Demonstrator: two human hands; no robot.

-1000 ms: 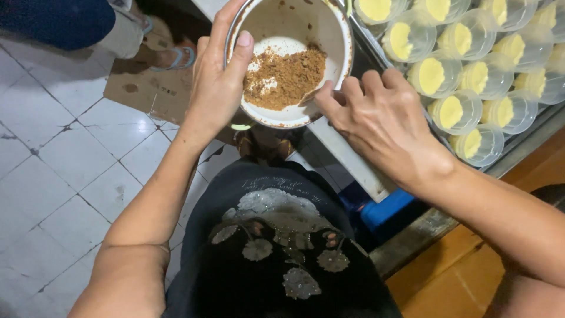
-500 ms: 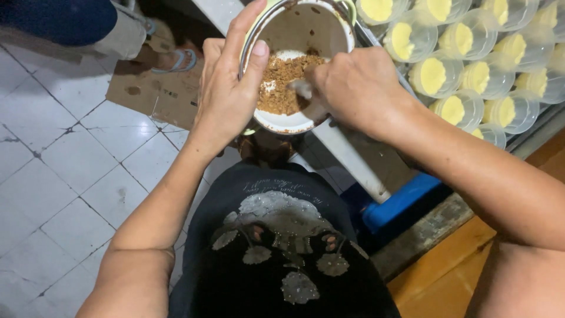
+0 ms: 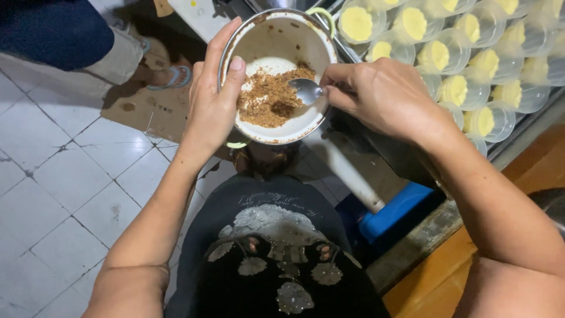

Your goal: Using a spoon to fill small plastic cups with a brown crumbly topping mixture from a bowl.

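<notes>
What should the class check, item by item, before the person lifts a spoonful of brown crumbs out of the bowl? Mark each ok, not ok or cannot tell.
1. Left hand has a firm grip on the round white metal-rimmed bowl, thumb over the rim: ok.
2. Right hand holds the small shiny metal spoon: ok.
3. Spoon bowl sits at the brown crumb heap: ok.
4. Bowl tilted, crumbs kept inside: ok.
5. Spoon already loaded: cannot tell.
6. Clear plastic cups of yellow filling open and within reach: cannot tell.
</notes>
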